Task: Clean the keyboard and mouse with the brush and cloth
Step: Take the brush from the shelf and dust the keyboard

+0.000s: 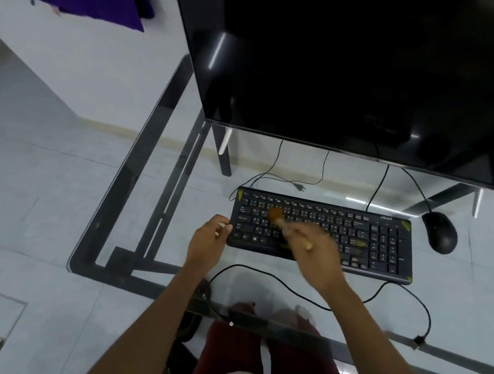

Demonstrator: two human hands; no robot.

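- Head view, looking down at a glass worktop on a dark metal frame.
- A black keyboard lies flat, its long axis running left to right, tilted slightly down toward the right.
- The right hand, blurred, hovers over the keyboard's near middle, its fingers curled around a brush.
- The brush's long axis is diagonal: the tan handle end sticks out toward the near right of the fingers, and the brown bristles point to the far left, meeting the keys in the upper left letter rows.
- The left hand is at the keyboard's left edge, just left of the right-hand fingers; its fingers are curled, with the tips against the keyboard's side. Whether it is actually gripping the edge is hard to tell.
- A black mouse sits well to the far right of both hands, just beyond the keyboard's right end, its narrow end and cable pointing away.
- A dark monitor stands beyond the keyboard.
- A black cable loops across the worktop, near side of the hands.
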